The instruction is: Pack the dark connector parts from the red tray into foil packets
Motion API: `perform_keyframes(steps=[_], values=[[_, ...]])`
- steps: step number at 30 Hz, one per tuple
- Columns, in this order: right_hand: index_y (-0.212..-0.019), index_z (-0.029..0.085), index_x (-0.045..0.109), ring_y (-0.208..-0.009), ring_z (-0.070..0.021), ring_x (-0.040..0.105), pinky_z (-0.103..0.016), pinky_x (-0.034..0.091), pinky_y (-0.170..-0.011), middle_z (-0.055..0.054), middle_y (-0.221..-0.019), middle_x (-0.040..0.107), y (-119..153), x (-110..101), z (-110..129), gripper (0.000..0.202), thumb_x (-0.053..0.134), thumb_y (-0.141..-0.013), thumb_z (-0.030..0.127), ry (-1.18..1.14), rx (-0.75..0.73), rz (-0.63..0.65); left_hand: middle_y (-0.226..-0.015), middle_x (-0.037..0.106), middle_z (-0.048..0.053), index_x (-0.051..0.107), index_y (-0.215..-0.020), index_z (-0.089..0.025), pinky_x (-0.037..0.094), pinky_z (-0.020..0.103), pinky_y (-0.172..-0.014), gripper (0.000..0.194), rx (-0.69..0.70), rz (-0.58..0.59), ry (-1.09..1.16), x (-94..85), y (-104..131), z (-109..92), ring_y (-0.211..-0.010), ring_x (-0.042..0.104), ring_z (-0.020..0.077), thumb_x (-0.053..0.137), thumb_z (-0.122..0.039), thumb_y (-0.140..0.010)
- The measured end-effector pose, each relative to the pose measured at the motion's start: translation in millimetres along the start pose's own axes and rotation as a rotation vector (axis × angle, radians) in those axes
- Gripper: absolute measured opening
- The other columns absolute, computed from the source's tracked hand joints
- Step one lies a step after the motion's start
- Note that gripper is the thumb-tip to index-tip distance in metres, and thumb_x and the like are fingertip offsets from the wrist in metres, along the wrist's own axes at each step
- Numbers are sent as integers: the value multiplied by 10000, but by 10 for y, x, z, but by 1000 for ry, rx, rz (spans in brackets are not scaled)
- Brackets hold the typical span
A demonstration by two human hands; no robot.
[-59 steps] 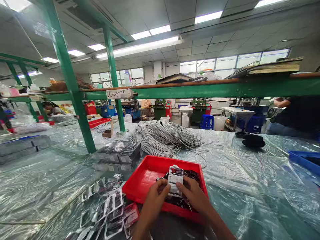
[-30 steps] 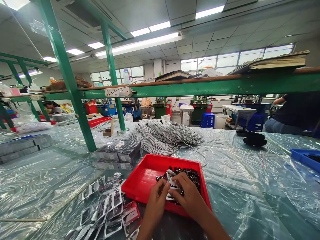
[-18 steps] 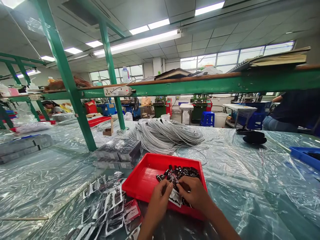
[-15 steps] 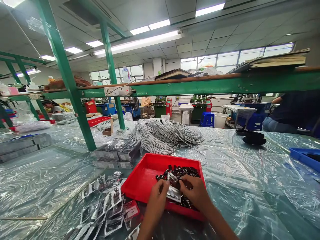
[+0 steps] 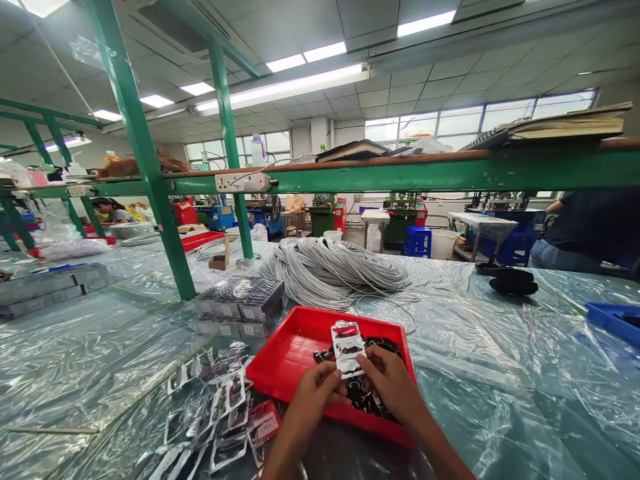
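Observation:
Above a red tray, both hands grip a small clear blister pack with white edges and dark contents. My left hand pinches its lower left corner. On the lower right side, my right hand holds it between thumb and fingers. The pack tilts up towards me, its top end pointing away. Beneath the hands, many small black shiny parts fill the tray's right side. Left of the tray lie several similar clear packs, along with a red card in clear plastic.
Behind the tray lies a big coil of grey cable, with stacked plastic-wrapped boxes to its left. A green post rises from the plastic-covered table. A blue tray and a black object lie rightward. A person stands far right.
The blister pack has turned and lifted, its face now towards me. My right hand has shifted from its upper side to its lower right edge. The view has moved slightly.

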State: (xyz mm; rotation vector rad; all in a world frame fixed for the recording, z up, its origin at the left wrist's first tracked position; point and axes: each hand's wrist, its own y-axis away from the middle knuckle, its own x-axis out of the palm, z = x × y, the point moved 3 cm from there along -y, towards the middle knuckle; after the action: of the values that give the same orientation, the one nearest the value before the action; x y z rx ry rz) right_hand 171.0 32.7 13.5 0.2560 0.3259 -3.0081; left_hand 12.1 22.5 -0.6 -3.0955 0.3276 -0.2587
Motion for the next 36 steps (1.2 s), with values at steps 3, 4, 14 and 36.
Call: perform_keyframes(steps=[3, 4, 14, 36], values=[[-766, 202, 618, -484, -143, 515, -248, 367, -444, 24, -563, 558, 11, -3, 19, 344, 590, -864, 530, 13, -24, -14, -625, 621, -31, 592, -744, -186, 498, 297, -657, 298, 42, 25, -148, -6, 34, -61, -593, 668, 187, 626, -477, -800], [-764, 201, 624, -476, -140, 504, -247, 363, -438, 28, -553, 550, 14, 1, 19, 347, 593, -861, 533, -2, -20, -5, -625, 625, -32, 588, -743, -189, 494, 294, -653, 285, 59, 32, -169, -4, 43, -77, -589, 671, 188, 607, -464, -813], [-748, 150, 653, -450, -70, 439, -198, 351, -439, 37, -563, 539, 51, 131, -56, 396, 720, -773, 539, -527, 170, 189, -563, 601, -26, 623, -782, -182, 477, 272, -528, 335, 113, 42, -90, 17, 88, -144, -481, 580, 155, 649, -516, -776], [-889, 207, 621, -653, -179, 558, -294, 462, -605, -33, -789, 622, 89, 88, 75, 294, 665, -812, 487, 98, -134, -101, -473, 474, -85, 502, -675, -208, 389, 211, -371, 330, 137, -56, -32, -31, -30, 18, -344, 479, 103, 645, -492, -761]])
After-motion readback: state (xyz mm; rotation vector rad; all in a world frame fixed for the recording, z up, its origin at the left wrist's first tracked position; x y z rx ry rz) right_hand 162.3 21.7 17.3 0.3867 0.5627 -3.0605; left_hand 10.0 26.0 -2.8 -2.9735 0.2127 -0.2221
